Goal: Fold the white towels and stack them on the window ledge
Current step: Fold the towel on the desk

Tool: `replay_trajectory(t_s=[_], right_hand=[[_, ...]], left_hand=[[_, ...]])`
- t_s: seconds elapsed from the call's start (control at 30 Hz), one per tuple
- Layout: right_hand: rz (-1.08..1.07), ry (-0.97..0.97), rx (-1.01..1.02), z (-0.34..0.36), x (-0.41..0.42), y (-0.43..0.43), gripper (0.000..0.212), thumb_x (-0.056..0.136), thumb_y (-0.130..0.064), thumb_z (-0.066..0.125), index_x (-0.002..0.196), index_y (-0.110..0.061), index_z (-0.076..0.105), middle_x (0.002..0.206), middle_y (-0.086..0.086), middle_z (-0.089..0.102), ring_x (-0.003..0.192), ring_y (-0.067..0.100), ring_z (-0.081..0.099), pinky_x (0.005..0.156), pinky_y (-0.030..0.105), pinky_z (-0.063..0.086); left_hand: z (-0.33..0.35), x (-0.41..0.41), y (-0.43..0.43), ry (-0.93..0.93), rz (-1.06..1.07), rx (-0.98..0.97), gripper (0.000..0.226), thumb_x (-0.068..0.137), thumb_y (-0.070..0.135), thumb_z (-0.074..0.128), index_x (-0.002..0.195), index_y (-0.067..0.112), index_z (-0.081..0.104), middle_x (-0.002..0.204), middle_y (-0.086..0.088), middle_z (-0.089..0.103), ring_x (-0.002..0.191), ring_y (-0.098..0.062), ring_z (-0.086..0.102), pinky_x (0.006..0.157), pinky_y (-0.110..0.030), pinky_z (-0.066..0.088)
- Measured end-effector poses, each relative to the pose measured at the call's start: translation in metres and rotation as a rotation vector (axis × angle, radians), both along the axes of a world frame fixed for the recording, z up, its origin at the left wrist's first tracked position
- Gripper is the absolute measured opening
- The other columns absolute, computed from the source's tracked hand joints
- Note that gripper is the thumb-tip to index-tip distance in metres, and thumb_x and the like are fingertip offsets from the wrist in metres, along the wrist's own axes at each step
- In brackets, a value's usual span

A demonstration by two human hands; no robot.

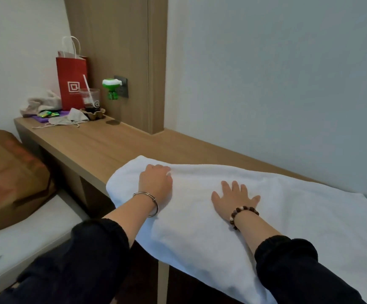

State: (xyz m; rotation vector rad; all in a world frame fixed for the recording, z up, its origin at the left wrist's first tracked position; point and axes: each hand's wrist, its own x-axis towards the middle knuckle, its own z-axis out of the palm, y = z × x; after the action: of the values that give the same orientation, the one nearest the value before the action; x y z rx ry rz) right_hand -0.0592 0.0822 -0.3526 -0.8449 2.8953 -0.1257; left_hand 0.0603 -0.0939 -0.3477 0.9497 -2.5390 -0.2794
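Flattening the white towel ahead of the fold.

The white towel [266, 216] lies spread along the wooden bench [94, 148], its near edge hanging off toward 6 o'clock. The left hand [156, 183], fingers curled, seems to pinch the cloth near the towel's 10 o'clock corner. The right hand [235, 199] lies flat on its middle, fingers spread. Best to anchor with the flat palm, draw the pinched end taut toward 9 o'clock, and square the corners first, or creases will likely set.

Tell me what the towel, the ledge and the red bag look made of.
The towel: soft white cloth, likely cotton terry; it drapes and creases. The ledge: matte wood-look board, probably laminate; straight grain. The red bag: paper, matte, with crisp folds and twisted white handles.
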Motion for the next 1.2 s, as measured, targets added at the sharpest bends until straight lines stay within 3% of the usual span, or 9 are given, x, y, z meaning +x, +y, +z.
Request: replay_trajectory(t_s=[0.1,0.23,0.37,0.5,0.63,0.73,0.93,1.1,1.2], right_hand=[[-0.007,0.006,-0.003,-0.001,0.000,-0.001,0.062,0.094,-0.055,0.015,0.151,-0.032,0.007,0.160,-0.003,-0.002,0.146,0.024,-0.003,0.111,0.063,0.003],[-0.006,0.015,-0.007,-0.004,-0.001,0.000,0.062,0.094,-0.054,0.014,0.151,-0.032,0.006,0.160,-0.003,-0.004,0.147,0.024,-0.005,0.111,0.062,0.003],[-0.005,0.028,-0.020,-0.006,-0.002,-0.001,0.062,0.094,-0.054,0.015,0.151,-0.032,0.007,0.160,-0.003,-0.004,0.147,0.023,-0.005,0.112,0.062,0.003],[-0.015,0.029,-0.018,-0.007,-0.003,-0.001,0.062,0.094,-0.054,0.014,0.151,-0.032,0.006,0.160,-0.004,-0.004,0.147,0.022,-0.005,0.112,0.061,0.003],[-0.016,0.028,-0.006,-0.006,-0.004,-0.003,0.062,0.094,-0.055,0.014,0.151,-0.032,0.005,0.160,-0.004,-0.005,0.147,0.023,-0.005,0.112,0.061,0.004],[-0.011,0.021,0.002,-0.004,-0.006,-0.004,0.064,0.093,-0.056,0.014,0.151,-0.032,0.005,0.160,-0.003,-0.005,0.147,0.024,-0.004,0.112,0.061,0.002],[0.006,-0.013,0.002,0.005,-0.006,-0.008,0.064,0.094,-0.056,0.016,0.152,-0.030,0.005,0.160,-0.001,-0.007,0.147,0.025,-0.004,0.114,0.059,0.001],[0.111,0.091,0.013,0.013,0.015,-0.002,0.065,0.095,-0.054,0.019,0.152,-0.025,0.008,0.160,0.002,-0.010,0.147,0.024,-0.007,0.114,0.059,0.002],[0.207,-0.017,0.041,0.017,0.035,-0.002,0.067,0.094,-0.058,0.022,0.151,-0.024,0.011,0.160,0.002,-0.010,0.146,0.026,-0.007,0.111,0.062,0.005]], left_hand=[[-0.003,-0.005,-0.026,-0.136,0.047,-0.039,0.039,0.098,0.029,0.031,0.136,0.021,0.039,0.140,0.000,0.043,0.126,-0.025,0.038,0.096,-0.041,0.035],[-0.002,-0.011,-0.046,-0.281,0.023,-0.014,0.044,0.098,0.042,0.027,0.133,0.021,0.042,0.133,-0.004,0.052,0.122,-0.027,0.044,0.101,-0.043,0.031],[-0.006,-0.013,-0.071,-0.332,0.042,0.089,0.063,0.095,0.057,0.018,0.149,0.023,0.024,0.155,0.001,0.026,0.141,-0.023,0.022,0.115,-0.046,0.016],[-0.008,-0.016,-0.084,-0.407,0.081,0.122,0.068,0.093,0.062,0.012,0.152,0.028,0.012,0.160,0.006,0.005,0.146,-0.021,0.004,0.116,-0.050,0.005],[-0.005,-0.019,-0.086,-0.397,0.045,0.099,0.061,0.095,0.055,0.023,0.149,0.026,0.022,0.158,0.002,0.016,0.145,-0.022,0.013,0.115,-0.050,0.012],[0.000,0.000,-0.089,-0.302,0.060,0.100,0.044,0.094,0.039,0.037,0.134,0.023,0.046,0.143,-0.003,0.040,0.132,-0.024,0.035,0.109,-0.045,0.030],[-0.013,0.064,-0.064,0.296,0.369,0.151,0.054,0.090,0.021,0.055,0.141,0.017,0.039,0.149,-0.009,0.030,0.137,-0.028,0.027,0.111,-0.044,0.029],[-0.024,0.096,-0.046,0.546,0.454,0.700,0.056,0.090,0.028,0.059,0.136,0.007,0.034,0.134,-0.015,0.042,0.113,-0.033,0.050,0.089,-0.036,0.041],[-0.024,0.112,-0.046,0.578,0.389,0.909,0.057,0.091,0.036,0.060,0.135,0.006,0.038,0.119,-0.012,0.057,0.092,-0.025,0.059,0.089,-0.039,0.046]])
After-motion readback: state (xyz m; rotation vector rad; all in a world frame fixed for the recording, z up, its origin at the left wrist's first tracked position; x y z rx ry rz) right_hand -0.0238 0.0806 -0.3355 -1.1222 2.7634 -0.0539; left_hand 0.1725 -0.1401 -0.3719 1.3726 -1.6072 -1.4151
